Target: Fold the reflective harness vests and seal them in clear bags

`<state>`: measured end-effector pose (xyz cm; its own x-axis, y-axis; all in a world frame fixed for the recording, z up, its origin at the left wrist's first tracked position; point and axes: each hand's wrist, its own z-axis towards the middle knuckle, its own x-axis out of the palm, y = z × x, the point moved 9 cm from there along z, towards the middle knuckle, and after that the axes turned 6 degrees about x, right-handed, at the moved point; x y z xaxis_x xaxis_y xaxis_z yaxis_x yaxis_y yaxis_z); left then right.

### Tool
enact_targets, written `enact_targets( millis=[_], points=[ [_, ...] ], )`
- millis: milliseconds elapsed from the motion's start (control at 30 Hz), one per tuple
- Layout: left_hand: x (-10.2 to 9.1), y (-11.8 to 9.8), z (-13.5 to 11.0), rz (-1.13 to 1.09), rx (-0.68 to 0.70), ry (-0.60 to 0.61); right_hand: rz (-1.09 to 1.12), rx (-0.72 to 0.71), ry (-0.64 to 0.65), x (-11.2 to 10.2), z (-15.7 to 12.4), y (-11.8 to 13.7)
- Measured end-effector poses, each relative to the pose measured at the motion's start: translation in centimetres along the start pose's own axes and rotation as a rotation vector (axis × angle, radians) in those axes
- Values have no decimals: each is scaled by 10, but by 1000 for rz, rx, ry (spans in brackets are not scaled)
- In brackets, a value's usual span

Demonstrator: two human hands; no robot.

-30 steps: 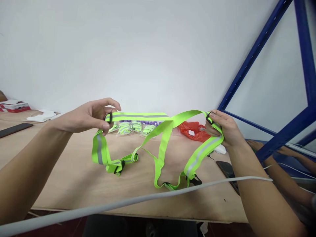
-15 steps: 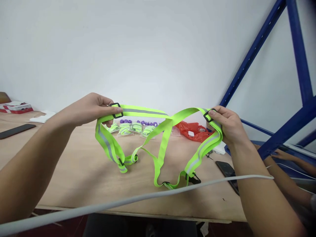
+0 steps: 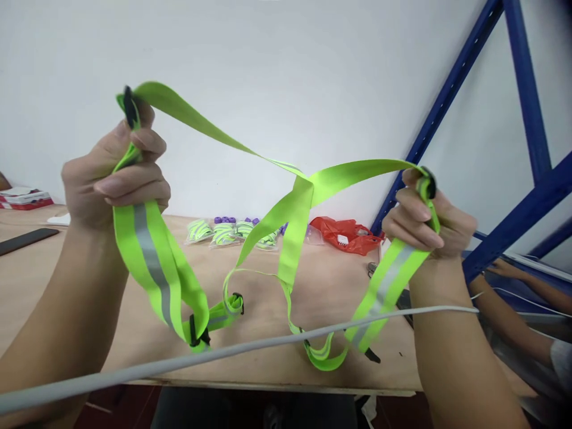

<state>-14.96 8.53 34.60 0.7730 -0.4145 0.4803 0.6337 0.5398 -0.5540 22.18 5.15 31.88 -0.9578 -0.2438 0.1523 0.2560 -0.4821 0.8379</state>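
Observation:
A neon-green reflective harness [image 3: 295, 232] with grey stripes and black buckles hangs between my hands above the table. At the left, my left hand [image 3: 127, 170] is closed around one strap, just below a black slider buckle [image 3: 130, 107]. My right hand [image 3: 426, 217] grips the opposite strap by another black slider buckle [image 3: 428, 182], a bit lower than the left. The straps meet in a crossing at the middle, and their lower loops droop near the tabletop. A white cable [image 3: 268, 342] passes in front of the lower straps.
On the wooden table [image 3: 179, 363] lie several bagged green strap bundles [image 3: 223, 235], purple rolls [image 3: 224, 220] and a red plastic bag [image 3: 346, 234]. A dark flat object [image 3: 27, 241] lies at left. Blue metal framing [image 3: 529, 95] and another person's arm [image 3: 518, 316] are at right.
Both hands have risen and moved farther apart, the left one higher. Fingers that pinched the buckles are now wrapped around the straps, and the harness is lifted and spread wider.

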Motion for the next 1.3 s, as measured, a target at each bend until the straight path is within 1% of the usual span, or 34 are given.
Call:
enact_targets(
  millis=[33, 100, 167, 200, 233, 267, 300, 333, 367, 433, 500, 533, 600, 667, 700, 733, 767, 833, 867, 933, 1033, 1100, 1133, 1200, 1300],
  points=[
    [5, -4, -3, -10, 23, 5, 4, -6, 7, 3, -1, 4],
    [18, -2, -7, -29, -8, 30, -1, 6, 12, 6, 1, 6],
    [23, 16, -7, -27, -103, 13, -7, 29, 3, 2, 9, -3],
    [20, 30, -6, -3, -154, -21, -16, 64, -12, -2, 15, -14],
    [11, 47, -5, 45, -198, -71, -28, 107, -29, -8, 21, -29],
    [1, 69, -4, 115, -262, -107, -48, 171, -53, -16, 27, -48],
    [-13, 93, -4, 209, -318, -136, -89, 263, -77, -23, 32, -73],
    [-30, 119, -6, 335, -389, -145, -114, 314, -88, -30, 36, -97],
    [-46, 148, -9, 496, -475, -116, -133, 350, -91, -36, 38, -120],
    [-80, 198, -17, 605, -559, -97, -175, 419, -101, -45, 38, -167],
    [-112, 240, -30, 714, -639, -51, -215, 472, -112, -53, 33, -209],
    [-127, 257, -36, 778, -673, -21, -234, 493, -113, -55, 30, -227],
    [-151, 279, -46, 911, -704, 49, -264, 521, -117, -60, 24, -257],
    [-166, 289, -48, 1054, -675, 124, -287, 519, -129, -66, 21, -278],
    [-169, 292, -46, 1122, -635, 167, -297, 511, -134, -68, 20, -286],
    [-168, 294, -42, 1183, -581, 217, -307, 503, -138, -70, 20, -292],
    [-163, 296, -39, 1233, -517, 276, -317, 498, -139, -72, 19, -298],
    [-140, 304, -32, 1290, -376, 423, -339, 497, -131, -73, 18, -309],
    [-124, 309, -31, 1296, -306, 511, -351, 502, -123, -73, 17, -313],
    [-86, 323, -35, 1269, -181, 713, -375, 514, -99, -71, 14, -320],
    [-30, 350, -52, 1192, -41, 1024, -416, 528, -52, -66, 11, -324],
    [-4, 369, -65, 1164, 9, 1187, -447, 527, -36, -66, 9, -323],
    [5, 378, -70, 1158, 26, 1248, -466, 526, -35, -69, 8, -321],
    [16, 393, -78, 1158, 48, 1330, -517, 533, -42, -78, 6, -319],
    [23, 410, -86, 1163, 70, 1391, -635, 573, -59, -98, -3, -316]
  ],
)
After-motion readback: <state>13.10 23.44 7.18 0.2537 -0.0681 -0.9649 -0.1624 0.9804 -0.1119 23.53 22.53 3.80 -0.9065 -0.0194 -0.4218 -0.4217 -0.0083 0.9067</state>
